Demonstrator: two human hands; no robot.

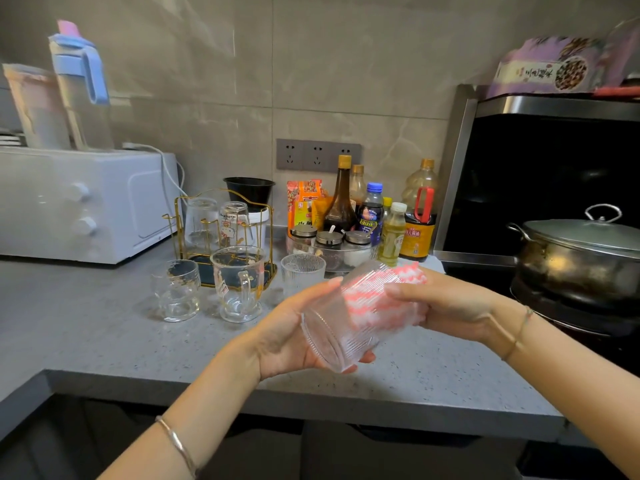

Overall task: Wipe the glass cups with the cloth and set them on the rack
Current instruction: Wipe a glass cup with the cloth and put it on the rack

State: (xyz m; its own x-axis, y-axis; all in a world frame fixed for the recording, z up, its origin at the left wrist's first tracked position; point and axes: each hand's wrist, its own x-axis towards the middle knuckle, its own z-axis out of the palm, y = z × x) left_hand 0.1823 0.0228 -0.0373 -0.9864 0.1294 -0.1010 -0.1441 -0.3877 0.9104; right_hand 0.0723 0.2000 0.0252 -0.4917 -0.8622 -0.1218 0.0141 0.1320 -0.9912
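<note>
My left hand grips a ribbed glass cup tilted on its side over the counter's front part. A pink-and-white cloth is stuffed inside the cup, and my right hand holds the cloth at the cup's mouth. A gold wire rack stands behind, with two glasses upside down on it: a plain one and a cartoon-printed one. In front of the rack stand a small glass, a handled mug and a ribbed glass.
A white microwave sits at the left with bottles on top. Sauce bottles and a tray of spice jars stand right of the rack. A lidded pot sits on the stove at right. The grey counter's edge runs below my hands.
</note>
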